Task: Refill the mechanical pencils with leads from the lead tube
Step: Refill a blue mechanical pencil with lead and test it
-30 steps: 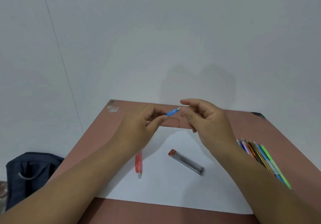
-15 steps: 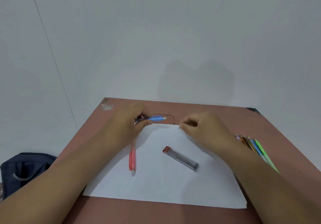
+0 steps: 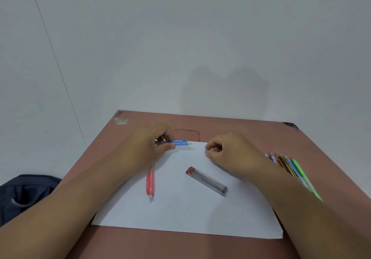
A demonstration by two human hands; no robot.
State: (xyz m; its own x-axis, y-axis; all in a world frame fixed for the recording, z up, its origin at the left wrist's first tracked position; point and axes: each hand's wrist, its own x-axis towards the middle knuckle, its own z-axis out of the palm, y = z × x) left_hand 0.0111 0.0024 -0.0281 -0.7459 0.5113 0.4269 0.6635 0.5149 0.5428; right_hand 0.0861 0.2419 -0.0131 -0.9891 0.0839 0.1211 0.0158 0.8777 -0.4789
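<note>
Up close, no words or brand names can be read on anything; the pencils and the tube are too small and blurry for that.

The left hand (image 3: 149,146) holds a blue pencil (image 3: 178,142) at the far edge of the white paper (image 3: 180,212). Its thumb and fingers are curled round the pencil's dark end. The blue part sticks out to the right, lying flat, with a small pale tip at its right end. The pencil sits low over the paper's far edge; I cannot tell if it touches.

The right hand (image 3: 230,154) is to the right of the blue pencil, apart from it, resting on the paper's far right corner. Its fingers are curled in and the fingertips are pressed close together, as if pinching something tiny. I cannot tell if anything is between them.

A red pencil (image 3: 150,182) lies on the paper near the left hand, its pale tip pointing to the near side. Its far end is hidden under the left hand.

The lead tube (image 3: 206,180) lies in the middle of the paper, slanted. It is see-through and grey, with a red cap at its far left end.

More pencils (image 3: 291,168) in green, blue, orange and purple lie in a bunch on the brown table (image 3: 241,126) at the right, partly hidden by the right arm.

A dark blue bag (image 3: 22,194) sits on the floor to the left.
</note>
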